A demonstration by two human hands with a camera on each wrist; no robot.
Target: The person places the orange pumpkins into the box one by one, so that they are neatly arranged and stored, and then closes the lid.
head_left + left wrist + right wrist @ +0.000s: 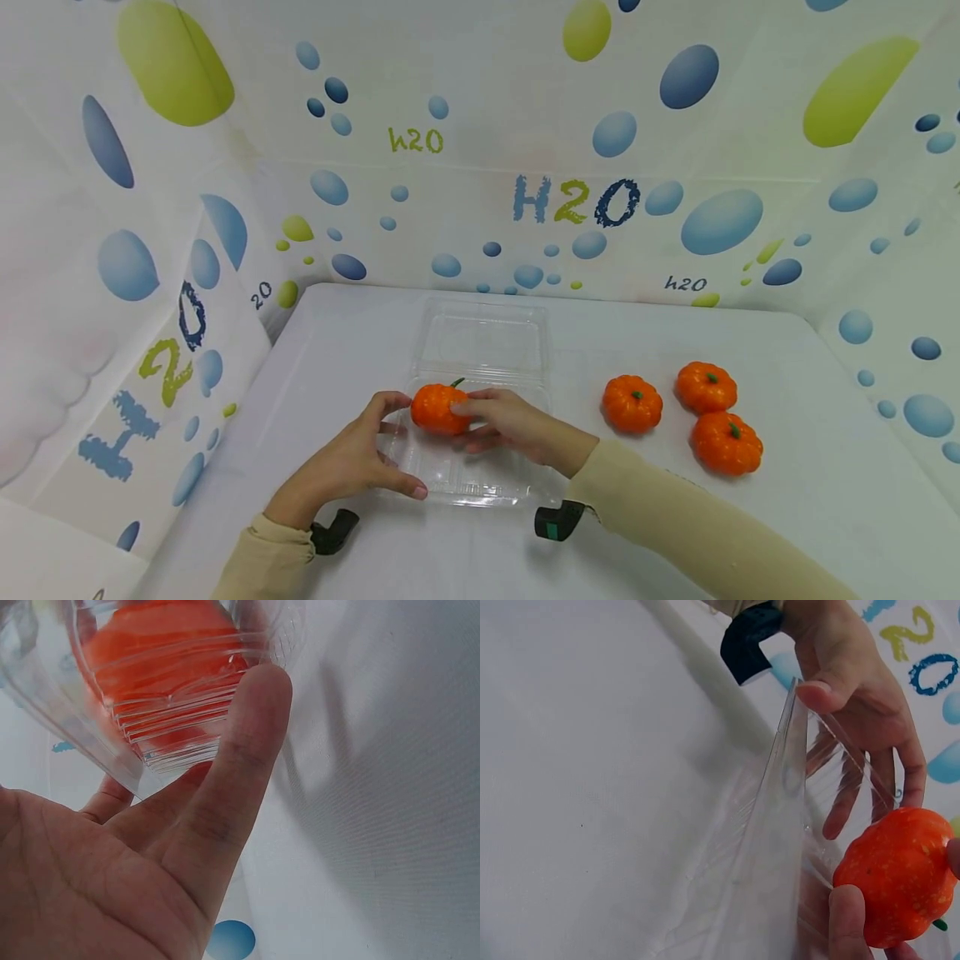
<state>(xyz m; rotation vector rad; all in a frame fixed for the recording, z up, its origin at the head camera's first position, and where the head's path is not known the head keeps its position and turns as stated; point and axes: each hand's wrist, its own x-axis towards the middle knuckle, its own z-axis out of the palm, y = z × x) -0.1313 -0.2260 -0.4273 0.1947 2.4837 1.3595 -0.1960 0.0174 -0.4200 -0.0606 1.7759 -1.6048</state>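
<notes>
A small orange pumpkin (439,409) with a green stem is held in my right hand (517,423), over the left part of a clear plastic clamshell container (487,492). In the right wrist view, fingertips pinch the pumpkin (900,874) from either side. My left hand (352,458) holds the container's left side, with the thumb at the near edge and the fingers farther back. The left wrist view shows that thumb (251,727) against the ribbed clear wall (172,712), with the orange of the pumpkin showing through.
The container's lid (482,337) lies folded back toward the rear of the white table (337,350). To the right sit three more pumpkins: one nearer (632,404), one behind (707,387) and one in front (727,443). A patterned cloth (480,150) hangs behind the table.
</notes>
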